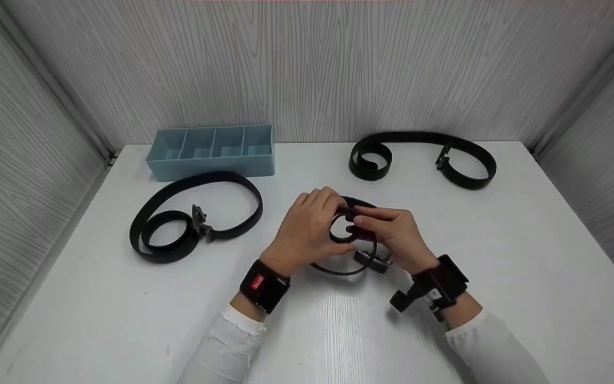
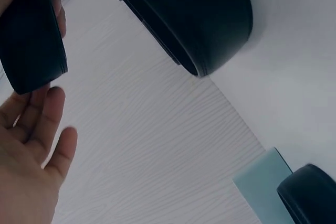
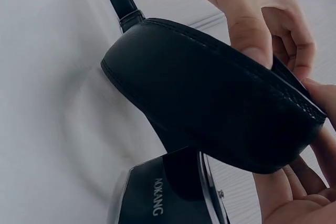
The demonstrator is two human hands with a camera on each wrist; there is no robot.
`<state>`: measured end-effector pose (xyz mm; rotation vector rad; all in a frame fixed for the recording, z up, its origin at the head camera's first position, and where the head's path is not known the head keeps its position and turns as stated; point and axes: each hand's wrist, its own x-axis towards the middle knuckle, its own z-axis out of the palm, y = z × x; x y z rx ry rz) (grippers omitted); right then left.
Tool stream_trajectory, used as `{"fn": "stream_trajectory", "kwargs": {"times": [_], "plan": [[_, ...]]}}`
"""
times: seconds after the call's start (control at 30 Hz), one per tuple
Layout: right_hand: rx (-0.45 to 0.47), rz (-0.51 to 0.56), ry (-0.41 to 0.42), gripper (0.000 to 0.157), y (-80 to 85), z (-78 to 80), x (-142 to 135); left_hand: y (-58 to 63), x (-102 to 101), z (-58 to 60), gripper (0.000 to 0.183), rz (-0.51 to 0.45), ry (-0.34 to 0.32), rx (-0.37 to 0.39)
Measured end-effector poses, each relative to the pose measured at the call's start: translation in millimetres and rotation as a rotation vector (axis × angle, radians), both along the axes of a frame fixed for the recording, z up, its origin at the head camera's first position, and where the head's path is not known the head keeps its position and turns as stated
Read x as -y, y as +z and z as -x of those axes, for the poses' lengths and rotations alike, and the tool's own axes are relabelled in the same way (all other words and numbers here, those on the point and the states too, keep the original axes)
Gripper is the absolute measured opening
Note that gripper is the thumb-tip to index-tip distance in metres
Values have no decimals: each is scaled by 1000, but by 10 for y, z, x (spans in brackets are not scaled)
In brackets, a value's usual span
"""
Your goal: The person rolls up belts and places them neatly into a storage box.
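Showing its ring upward, part-coiled: black belt (image 3: 210, 98), held over the counter (image 1: 333, 330). Lies directly right of the left hand (image 1: 307, 226), whose fingers curl round it; right hand (image 1: 400, 234) pinches from the opposite side, buckle (image 3: 163, 195) below, nearer that hand.

"How does the leather belt (image 3: 199, 95) look?"
"Black, stitched along its edges; I hold it curled, small on the inside and wider outside; its buckle (image 3: 176, 198), lettered AOKANG, sits at the near right."
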<state>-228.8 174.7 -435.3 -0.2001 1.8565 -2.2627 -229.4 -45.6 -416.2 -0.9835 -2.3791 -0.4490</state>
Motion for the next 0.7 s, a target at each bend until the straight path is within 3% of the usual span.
{"fn": "stream_trajectory", "kwargs": {"times": [0.17,0.27,0.47,0.7], "plan": [[-1,0,9,38,-13,22,-37,4,15,9,71,10,-96,69],[-6,-6,20,38,-18,31,-64,9,12,4,70,24,-108,70],[-7,9,11,37,-19,30,-39,-3,-6,4,65,24,-66,3],[-9,49,-18,31,-22,2,25,-27,-22,6,68,-3,37,-71]]}}
